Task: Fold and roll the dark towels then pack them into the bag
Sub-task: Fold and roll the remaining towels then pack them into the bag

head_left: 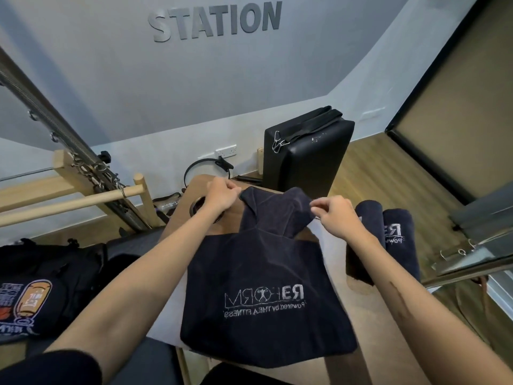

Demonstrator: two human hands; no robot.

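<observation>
A dark navy towel (266, 287) with white mirrored lettering hangs in front of me over a brown table (200, 187). My left hand (222, 194) pinches its far left corner and my right hand (336, 215) pinches its far right corner, both lifted above the table. The towel's top part is folded and sags between the hands. Two rolled dark towels (388, 234) lie side by side on the table's right edge. A black bag (47, 276) with a colourful print sits at the left.
A black padded box (308, 151) with a strap stands beyond the table. A black ring (205, 168) leans at the wall. Wooden bars and metal springs (83, 168) of an exercise frame stand left. A metal frame (472, 251) is at the right.
</observation>
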